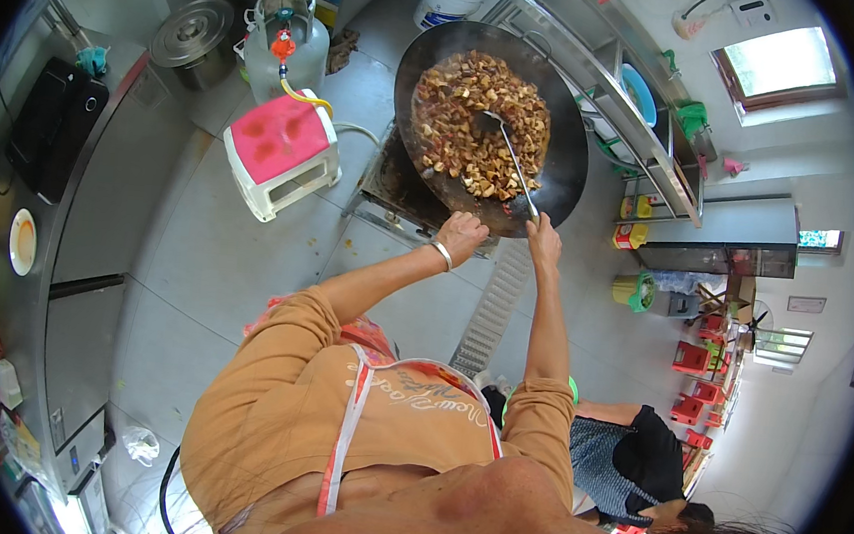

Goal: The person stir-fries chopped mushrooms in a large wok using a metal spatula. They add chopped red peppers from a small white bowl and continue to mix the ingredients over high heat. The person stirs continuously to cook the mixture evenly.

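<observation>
A large dark wok [565,161] is tilted on a low gas stove [403,190], holding a heap of browned, diced food [516,86] with reddish bits. My left hand [462,238], with a metal bangle at the wrist, is closed at the wok's near rim; the exact part under the fingers is hidden. My right hand [544,240] grips the end of a long-handled metal wok ladle [517,157]. The ladle's head rests among the food near the middle, partly covered. Faint steam hangs over the wok.
A gas cylinder [304,58] and a pink-topped plastic stool [280,139] stand left of the stove. A steel sink unit [620,109] is close on the right. A drain grate [495,310] crosses the floor. Another person [623,456] is behind my right arm. A steel counter [102,189] lines the left.
</observation>
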A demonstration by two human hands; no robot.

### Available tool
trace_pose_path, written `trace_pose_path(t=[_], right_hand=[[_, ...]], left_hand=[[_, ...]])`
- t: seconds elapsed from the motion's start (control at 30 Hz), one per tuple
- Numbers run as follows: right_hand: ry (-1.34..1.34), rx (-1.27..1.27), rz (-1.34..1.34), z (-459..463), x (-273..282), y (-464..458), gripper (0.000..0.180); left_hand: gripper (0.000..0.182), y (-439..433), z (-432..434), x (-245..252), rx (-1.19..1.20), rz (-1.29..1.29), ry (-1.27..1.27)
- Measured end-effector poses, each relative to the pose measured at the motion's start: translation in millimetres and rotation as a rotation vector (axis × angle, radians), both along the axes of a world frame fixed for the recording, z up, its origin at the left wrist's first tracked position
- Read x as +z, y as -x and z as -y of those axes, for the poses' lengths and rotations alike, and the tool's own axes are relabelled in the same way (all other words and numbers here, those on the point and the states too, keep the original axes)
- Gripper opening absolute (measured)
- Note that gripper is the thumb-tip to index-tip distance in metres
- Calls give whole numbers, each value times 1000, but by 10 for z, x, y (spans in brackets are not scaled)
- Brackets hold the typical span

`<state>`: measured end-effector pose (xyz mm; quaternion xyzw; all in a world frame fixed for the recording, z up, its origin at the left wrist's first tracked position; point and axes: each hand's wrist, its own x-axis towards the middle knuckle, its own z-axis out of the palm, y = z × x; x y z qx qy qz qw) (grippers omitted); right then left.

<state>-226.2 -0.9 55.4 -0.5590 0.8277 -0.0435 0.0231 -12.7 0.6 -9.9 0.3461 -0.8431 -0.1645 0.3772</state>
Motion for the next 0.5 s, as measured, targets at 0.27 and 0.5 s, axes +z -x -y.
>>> trace_pose_path(t=[0.27, 0.5], right_hand=[[-113, -160, 949, -577, 923, 152, 32], [-361, -309, 1102, -1348, 1771, 61, 44]], left_hand=[[3, -61, 34, 71, -2, -2, 11], [3, -57, 35, 52, 2, -19, 28]])
